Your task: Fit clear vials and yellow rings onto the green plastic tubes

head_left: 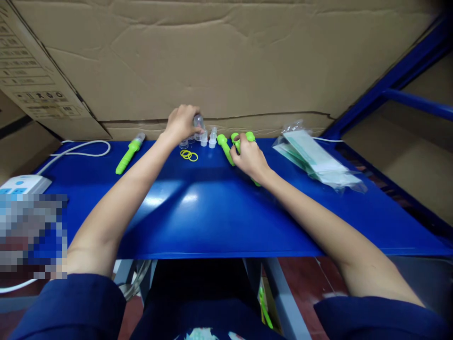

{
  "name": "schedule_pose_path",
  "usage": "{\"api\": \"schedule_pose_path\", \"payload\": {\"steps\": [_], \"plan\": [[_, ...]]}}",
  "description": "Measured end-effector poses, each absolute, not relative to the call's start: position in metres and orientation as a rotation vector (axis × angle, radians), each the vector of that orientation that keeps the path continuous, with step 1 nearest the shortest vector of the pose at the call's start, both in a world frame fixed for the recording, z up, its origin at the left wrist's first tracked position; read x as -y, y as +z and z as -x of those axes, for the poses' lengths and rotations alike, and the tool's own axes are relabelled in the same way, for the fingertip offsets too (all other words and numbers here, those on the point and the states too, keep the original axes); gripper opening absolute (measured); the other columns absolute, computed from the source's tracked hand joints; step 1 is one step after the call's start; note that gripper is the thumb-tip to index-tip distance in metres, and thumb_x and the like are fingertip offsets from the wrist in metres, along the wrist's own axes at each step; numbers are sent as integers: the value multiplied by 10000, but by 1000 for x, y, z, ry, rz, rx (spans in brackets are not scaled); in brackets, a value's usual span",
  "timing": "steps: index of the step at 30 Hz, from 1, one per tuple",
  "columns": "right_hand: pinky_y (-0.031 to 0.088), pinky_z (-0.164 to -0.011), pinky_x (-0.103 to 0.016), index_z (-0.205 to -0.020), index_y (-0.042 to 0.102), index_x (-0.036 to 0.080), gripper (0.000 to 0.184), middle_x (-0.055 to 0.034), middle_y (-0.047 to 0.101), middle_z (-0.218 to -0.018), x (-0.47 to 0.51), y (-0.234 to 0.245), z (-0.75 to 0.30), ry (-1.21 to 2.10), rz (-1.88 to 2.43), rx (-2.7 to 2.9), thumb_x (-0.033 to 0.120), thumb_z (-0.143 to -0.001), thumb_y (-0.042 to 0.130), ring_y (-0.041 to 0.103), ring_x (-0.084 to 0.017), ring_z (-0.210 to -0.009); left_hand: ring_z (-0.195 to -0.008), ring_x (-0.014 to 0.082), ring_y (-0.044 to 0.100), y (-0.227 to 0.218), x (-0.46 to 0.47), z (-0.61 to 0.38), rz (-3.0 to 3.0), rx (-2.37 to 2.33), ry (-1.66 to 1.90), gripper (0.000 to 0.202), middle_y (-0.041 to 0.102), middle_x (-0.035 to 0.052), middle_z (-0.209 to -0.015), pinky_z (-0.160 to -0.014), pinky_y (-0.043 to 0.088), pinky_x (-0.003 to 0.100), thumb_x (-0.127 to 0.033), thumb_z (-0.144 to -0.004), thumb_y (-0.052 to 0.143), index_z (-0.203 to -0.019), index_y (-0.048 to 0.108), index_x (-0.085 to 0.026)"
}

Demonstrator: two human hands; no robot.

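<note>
At the far edge of the blue table [219,217], my left hand [180,123] is closed round a small clear plastic cap [199,122]. Other clear caps [208,138] stand in a cluster just right of it, and yellow rubber rings [188,155] lie in front. My right hand [248,156] is closed on a bright green plastic handle [244,138], whose lower end pokes out under the wrist. Another green handle [225,148] lies just left of that hand. A third green piece with a clear tip [129,153] lies apart at the left.
Clear plastic bags with white-green sheets [316,160] lie at the right. A white device with blue buttons [21,184] and its white cable [83,148] sit at the left. Cardboard sheets [226,61] wall off the back. A blue shelf frame [399,85] runs along the right.
</note>
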State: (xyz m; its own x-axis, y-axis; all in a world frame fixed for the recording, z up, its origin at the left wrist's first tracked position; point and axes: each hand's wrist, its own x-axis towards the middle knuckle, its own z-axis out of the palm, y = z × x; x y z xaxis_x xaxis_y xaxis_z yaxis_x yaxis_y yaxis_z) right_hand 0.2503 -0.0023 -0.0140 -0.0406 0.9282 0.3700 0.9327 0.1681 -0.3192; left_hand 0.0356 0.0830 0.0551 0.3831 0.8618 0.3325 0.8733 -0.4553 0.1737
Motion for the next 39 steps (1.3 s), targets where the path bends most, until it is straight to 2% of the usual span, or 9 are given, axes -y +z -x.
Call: {"api": "schedule_pose_path", "payload": {"steps": [7,10,14,18,26,29,33,37,39], "plan": [[485,-835,-445,-1243,549,122,391,-180,708,-1015,3,-13,-248,27,1699,1919,245,-876,494,675,-313,-860,-1298,372,500,21,-89,-9,2556,1484,-533,392,693,177,-1197,-1097,337,512,-332,-854,726,-1186,658,-136],[483,-796,-410,-1178,577,145,350,-107,688,-871,3,-10,-248,85,1604,1847,229,-848,497,632,-252,-737,-1294,378,493,12,-93,-8,2565,1412,-551,359,687,183,-1220,-1094,318,532,-304,-856,705,-1171,675,-135],[470,-708,-366,-1089,597,183,272,-37,625,-730,6,-3,-248,182,1544,1738,235,-842,495,543,-196,-612,-1207,344,558,9,-96,-9,2618,1441,-543,316,714,136,-1169,-1095,291,550,-305,-879,676,-1163,682,-166],[469,-702,-358,-1030,599,203,228,-36,645,-765,9,-1,-246,184,1489,1705,240,-828,501,520,-184,-616,-1171,324,568,6,-96,-5,2616,1475,-626,286,730,107,-1113,-1088,284,557,-373,-909,652,-1130,679,-195],[504,-814,-402,-1126,603,189,323,-81,696,-891,13,-2,-240,240,1579,1744,256,-866,424,635,-241,-807,-1295,388,483,0,-85,6,2503,1547,-707,381,665,177,-1245,-1096,277,604,-474,-944,576,-1179,640,-181],[523,-768,-412,-1187,566,203,336,-55,674,-829,13,-2,-239,295,1563,1715,285,-906,401,633,-230,-743,-1322,397,455,-2,-81,6,2478,1562,-725,406,646,182,-1282,-1117,258,611,-475,-924,601,-1211,613,-188],[532,-675,-389,-1193,529,240,285,-14,610,-729,15,2,-235,440,1486,1635,359,-965,407,608,-199,-631,-1343,396,447,-5,-78,4,2436,1629,-718,379,625,206,-1312,-1138,221,628,-387,-951,555,-1255,585,-161],[547,-680,-374,-1167,473,257,239,-11,616,-799,15,4,-228,585,1344,1537,421,-1002,416,628,-174,-662,-1410,429,384,-2,-68,1,2418,1672,-784,480,533,246,-1435,-1151,191,658,-427,-927,604,-1320,551,-155],[556,-683,-370,-1155,434,267,245,-22,632,-860,10,0,-226,651,1289,1469,465,-1015,406,643,-172,-702,-1456,416,339,0,-59,-3,2408,1638,-875,494,498,238,-1482,-1159,215,639,-454,-939,593,-1341,539,-173]]}}
